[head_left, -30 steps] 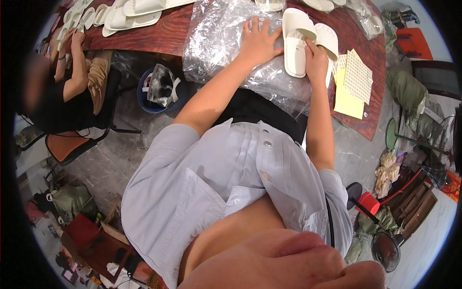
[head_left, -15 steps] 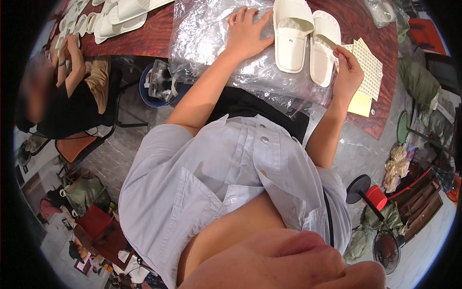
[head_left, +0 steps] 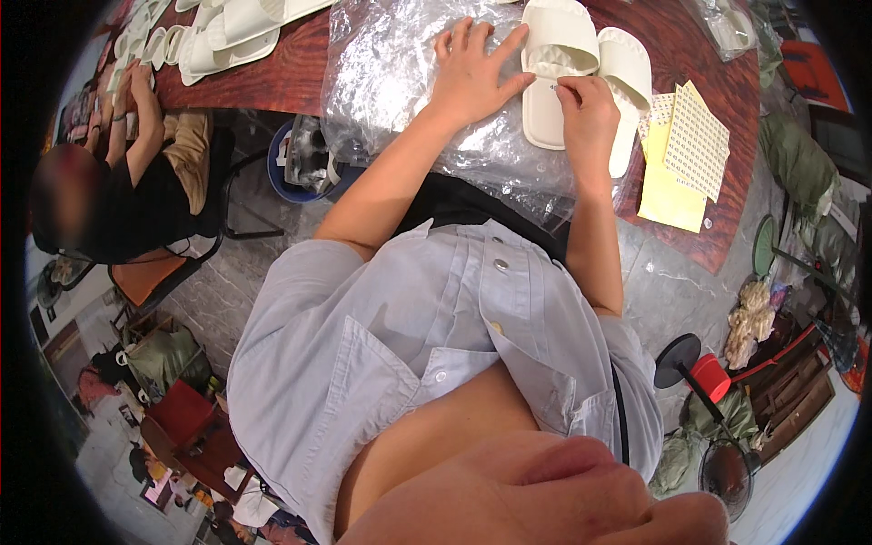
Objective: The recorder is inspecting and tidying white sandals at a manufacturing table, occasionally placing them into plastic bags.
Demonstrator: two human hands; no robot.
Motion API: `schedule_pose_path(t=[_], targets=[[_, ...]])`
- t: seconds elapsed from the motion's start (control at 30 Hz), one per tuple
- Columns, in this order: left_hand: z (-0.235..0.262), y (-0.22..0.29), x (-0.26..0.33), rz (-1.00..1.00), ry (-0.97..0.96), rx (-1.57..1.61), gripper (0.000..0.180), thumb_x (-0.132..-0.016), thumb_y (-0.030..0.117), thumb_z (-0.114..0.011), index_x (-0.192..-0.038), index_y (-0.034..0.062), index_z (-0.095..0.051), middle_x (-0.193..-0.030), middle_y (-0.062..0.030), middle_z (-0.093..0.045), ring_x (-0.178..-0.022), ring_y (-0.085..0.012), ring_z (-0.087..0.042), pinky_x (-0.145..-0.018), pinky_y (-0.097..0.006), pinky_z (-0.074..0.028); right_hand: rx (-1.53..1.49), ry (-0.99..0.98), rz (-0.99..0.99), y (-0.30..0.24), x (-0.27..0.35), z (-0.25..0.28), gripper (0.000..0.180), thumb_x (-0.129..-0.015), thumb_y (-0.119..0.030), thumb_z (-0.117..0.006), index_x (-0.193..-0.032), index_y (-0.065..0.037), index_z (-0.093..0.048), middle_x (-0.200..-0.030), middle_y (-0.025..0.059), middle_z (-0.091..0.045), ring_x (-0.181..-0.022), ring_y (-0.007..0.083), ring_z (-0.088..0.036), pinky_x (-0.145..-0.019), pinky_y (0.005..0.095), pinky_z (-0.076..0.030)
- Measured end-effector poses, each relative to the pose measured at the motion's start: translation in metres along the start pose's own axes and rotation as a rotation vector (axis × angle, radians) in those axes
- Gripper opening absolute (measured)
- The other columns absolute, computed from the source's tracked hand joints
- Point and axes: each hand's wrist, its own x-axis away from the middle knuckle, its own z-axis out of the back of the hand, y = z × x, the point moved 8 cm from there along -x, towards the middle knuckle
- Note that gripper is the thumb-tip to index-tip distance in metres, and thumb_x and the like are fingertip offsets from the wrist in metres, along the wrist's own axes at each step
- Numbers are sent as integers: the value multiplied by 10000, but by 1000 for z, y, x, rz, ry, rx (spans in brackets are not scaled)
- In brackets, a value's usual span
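A pair of white slippers lies on clear plastic wrap [head_left: 381, 73] at the far edge of the view. My left hand [head_left: 468, 77] is spread open on the wrap, its thumb and index finger reaching the edge of the left slipper [head_left: 543, 123]. Over that slipper's insole, my right hand [head_left: 590, 113] has thumb and fingers pinched together beside a small dark-marked sticker [head_left: 553, 88]. Whatever the pinch may hold is hidden. The right slipper [head_left: 625, 136] is partly covered by this hand. To its right lie sheets of small printed stickers [head_left: 698, 141] on yellow backing.
The red-brown table [head_left: 718, 236] carries more white slippers [head_left: 232, 54] at the far left. A bagged item [head_left: 722, 27] lies at the far right. Beneath the table's near side stands a blue bucket [head_left: 282, 186]. Another person [head_left: 118, 191] sits at the left, hands on slippers.
My right hand has moved left, from beside the right slipper and sticker sheets onto the left slipper's insole. My left hand stays spread, with its thumb now closer to the left slipper.
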Motion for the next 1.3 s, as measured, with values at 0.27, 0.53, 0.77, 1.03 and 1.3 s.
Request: schedule_pose_path(t=[0.27, 0.53, 0.77, 1.03, 1.3], targets=[[-7, -1, -1, 13, -48, 10, 662, -908, 567, -676, -1496, 295, -540, -1394, -219, -510, -1408, -472, -335, -1147, -629, -181, 48, -30, -51, 4, 1, -13, 95, -812, -37, -764, -885, -16, -708, -901, 143, -648, -908, 350, -617, -806, 451, -493], [-5, -1, 0, 6, -24, 16, 645, -895, 556, -689, -1470, 288, -569, -1377, -208, -520, -1390, -474, -358, -1142, -626, -187, 49, -39, 13, -2, -4, -15, 87, -823, 8, -732, -882, -10, -671, -896, 150, -641, -904, 364, -605, -802, 460, -482], [-2, 2, -1, 7, -24, -32, 659, -889, 528, -711, -1484, 288, -563, -1363, -180, -516, -1382, -416, -366, -1131, -599, -205, 6, -34, -11, 5, -2, -18, 74, -872, 3, -699, -934, 13, -660, -924, 159, -638, -896, 349, -609, -809, 437, -479], [-2, 2, -1, 12, -27, -42, 657, -882, 531, -716, -1478, 293, -570, -1370, -174, -512, -1382, -423, -369, -1132, -601, -208, 100, -66, 35, 3, -1, -23, 90, -892, -4, -693, -970, 19, -654, -959, 165, -629, -931, 346, -601, -831, 432, -480], [-2, 2, 0, 15, -17, -43, 648, -887, 534, -709, -1470, 290, -571, -1381, -181, -508, -1385, -430, -375, -1132, -607, -212, 149, -104, 75, 5, -4, -26, 94, -914, -14, -669, -994, 27, -640, -963, 168, -618, -941, 349, -589, -843, 428, -478]])
